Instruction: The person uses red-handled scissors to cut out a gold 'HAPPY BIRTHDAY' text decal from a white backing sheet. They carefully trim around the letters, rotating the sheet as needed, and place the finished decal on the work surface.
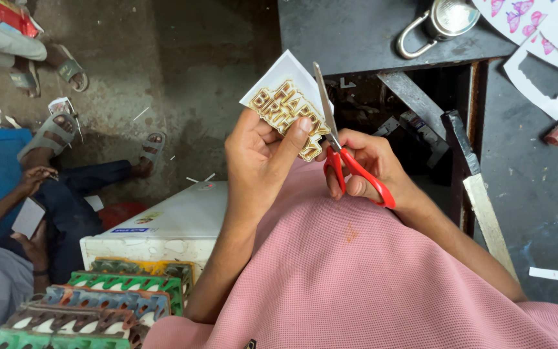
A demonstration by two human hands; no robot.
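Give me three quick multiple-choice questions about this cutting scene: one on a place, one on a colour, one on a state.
1. Where does the padlock lie?
A. on the dark tabletop
B. on the floor
C. on the white box

2. What colour are the scissors' handles?
A. blue
B. red
C. black

3. How does the left hand hold the gold-lettered paper cutout?
A. flat under the palm
B. pinched between thumb and fingers
C. not touching it

Answers: 1 A, it rests at the table's top edge; 2 B, red loops around the right hand fingers; 3 B, the thumb presses on the cutout's face.
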